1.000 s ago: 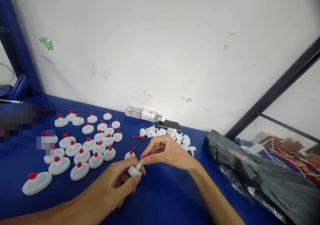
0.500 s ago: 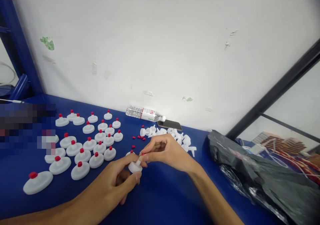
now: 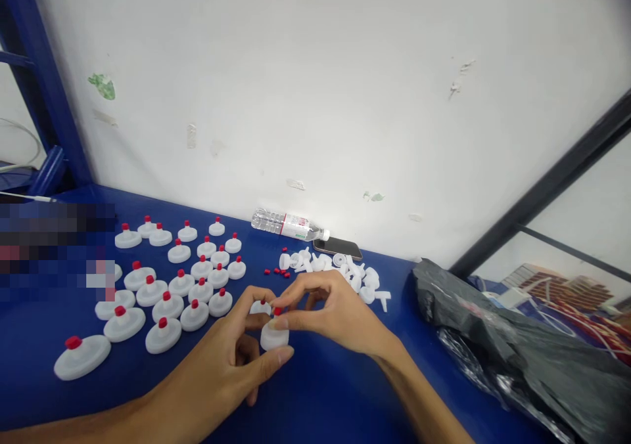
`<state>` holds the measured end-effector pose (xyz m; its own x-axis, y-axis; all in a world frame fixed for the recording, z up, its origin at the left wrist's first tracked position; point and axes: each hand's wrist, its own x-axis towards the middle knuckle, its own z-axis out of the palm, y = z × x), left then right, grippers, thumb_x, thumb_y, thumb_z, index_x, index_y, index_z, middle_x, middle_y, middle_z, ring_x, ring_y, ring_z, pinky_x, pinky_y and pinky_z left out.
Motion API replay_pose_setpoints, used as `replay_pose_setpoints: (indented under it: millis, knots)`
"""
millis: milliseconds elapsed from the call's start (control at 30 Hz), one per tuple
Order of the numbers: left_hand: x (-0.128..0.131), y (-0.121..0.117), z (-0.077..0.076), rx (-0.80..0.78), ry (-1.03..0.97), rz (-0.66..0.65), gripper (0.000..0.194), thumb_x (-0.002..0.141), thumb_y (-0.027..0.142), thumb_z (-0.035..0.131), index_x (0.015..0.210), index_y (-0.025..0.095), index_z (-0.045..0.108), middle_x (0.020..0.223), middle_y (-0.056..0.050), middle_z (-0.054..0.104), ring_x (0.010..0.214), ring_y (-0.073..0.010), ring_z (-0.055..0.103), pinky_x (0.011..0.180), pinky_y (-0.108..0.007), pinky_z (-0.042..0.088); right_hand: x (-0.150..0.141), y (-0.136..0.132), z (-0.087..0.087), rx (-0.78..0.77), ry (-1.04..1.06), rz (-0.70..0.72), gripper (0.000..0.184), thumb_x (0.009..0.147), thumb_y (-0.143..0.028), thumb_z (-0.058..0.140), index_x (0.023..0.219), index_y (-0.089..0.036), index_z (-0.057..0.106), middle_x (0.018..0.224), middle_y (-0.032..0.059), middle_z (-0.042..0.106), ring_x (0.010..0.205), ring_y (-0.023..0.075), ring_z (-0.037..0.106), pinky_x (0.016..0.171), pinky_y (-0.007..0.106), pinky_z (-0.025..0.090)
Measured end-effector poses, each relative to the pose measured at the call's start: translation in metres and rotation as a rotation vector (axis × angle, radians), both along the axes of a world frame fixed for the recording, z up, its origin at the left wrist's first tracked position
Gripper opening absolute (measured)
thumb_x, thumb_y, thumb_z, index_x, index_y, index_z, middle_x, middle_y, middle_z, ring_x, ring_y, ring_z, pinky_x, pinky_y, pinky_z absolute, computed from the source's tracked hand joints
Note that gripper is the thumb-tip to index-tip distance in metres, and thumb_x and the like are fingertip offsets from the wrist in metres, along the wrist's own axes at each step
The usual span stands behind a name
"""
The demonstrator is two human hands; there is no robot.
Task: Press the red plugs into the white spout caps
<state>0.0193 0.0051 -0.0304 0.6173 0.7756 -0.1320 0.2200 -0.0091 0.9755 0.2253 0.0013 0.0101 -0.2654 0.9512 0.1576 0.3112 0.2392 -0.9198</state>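
My left hand [image 3: 241, 349] is curled around a white round plastic cap [image 3: 275, 337] with a narrow red tip. Its thumb lies across the cap's lower front edge, and the other fingers are partly hidden at the side and behind. Thumb and forefinger of my right hand [image 3: 315, 306] pinch this cap at the red tip [image 3: 277, 310]. The cap stands roughly upright. Just behind it, another red-tipped cap [image 3: 260, 307] shows in part between the hands. To the left, several finished-looking white caps with red tips [image 3: 167, 307] stand upright on the blue table [image 3: 325, 391].
Loose red tips [image 3: 277, 271] and a pile of white nozzle caps [image 3: 340, 261] lie beyond my hands. A water bottle [image 3: 288, 225] and a phone [image 3: 340, 247] rest by the wall. On the right is a dark plastic bag [image 3: 497, 339]; a blue frame post [image 3: 54, 83] rises at left.
The cap between my hands has turned from tilted to more upright and come slightly right and nearer. My left thumb and forefinger have spread wider around it. The view has shifted slightly.
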Motion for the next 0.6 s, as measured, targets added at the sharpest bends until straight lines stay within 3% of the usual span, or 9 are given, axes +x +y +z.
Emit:
replay_pose_setpoints:
  millis: [167,267,333,433,600]
  knots:
    - [-0.001,0.002,0.001,-0.017,0.038,0.005,0.075,0.089,0.059,0.071,0.144,0.035,0.027,0.109,0.001,0.07,0.058,-0.0106,0.061,0.063,-0.029,0.046,0.005,0.002,0.003,-0.077,0.165,0.046,0.013,0.075,-0.023,0.093,0.085,-0.023,0.085,0.081,-0.0003,0.08,0.068,0.0119,0.069,0.06,0.021,0.05]
    - [-0.003,0.005,-0.002,-0.012,-0.036,-0.057,0.059,0.097,0.069,0.054,0.14,0.03,0.041,0.11,0.0,0.067,0.059,-0.0099,0.06,0.067,-0.029,0.048,0.01,0.005,0.007,-0.015,0.225,-0.044,0.015,0.076,-0.025,0.092,0.088,-0.024,0.085,0.081,0.0002,0.081,0.069,0.0139,0.072,0.058,0.021,0.052]
    - [-0.005,0.005,-0.003,0.013,-0.051,-0.099,0.055,0.101,0.071,0.039,0.124,0.025,0.058,0.101,0.001,0.065,0.061,-0.0102,0.057,0.069,-0.029,0.048,0.011,0.007,0.007,0.13,0.147,-0.202,0.014,0.077,-0.029,0.091,0.088,-0.023,0.084,0.082,0.0007,0.082,0.07,0.0157,0.074,0.057,0.022,0.052]
    - [-0.007,0.003,0.0,0.084,0.037,-0.157,0.057,0.101,0.07,0.039,0.101,0.023,0.07,0.09,0.001,0.063,0.065,-0.0124,0.055,0.067,-0.027,0.048,0.007,0.011,-0.001,0.31,-0.033,-0.387,0.007,0.086,-0.028,0.084,0.092,-0.023,0.084,0.09,0.0018,0.083,0.075,0.018,0.076,0.057,0.024,0.052]
    - [-0.006,-0.003,0.009,0.194,0.218,-0.196,0.043,0.1,0.055,0.044,0.089,0.022,0.07,0.083,0.0,0.063,0.064,-0.0139,0.054,0.061,-0.026,0.046,-0.01,0.026,-0.019,0.392,-0.196,-0.352,0.012,0.09,-0.018,0.078,0.096,-0.026,0.085,0.094,-0.0005,0.084,0.082,0.0199,0.077,0.068,0.028,0.055]
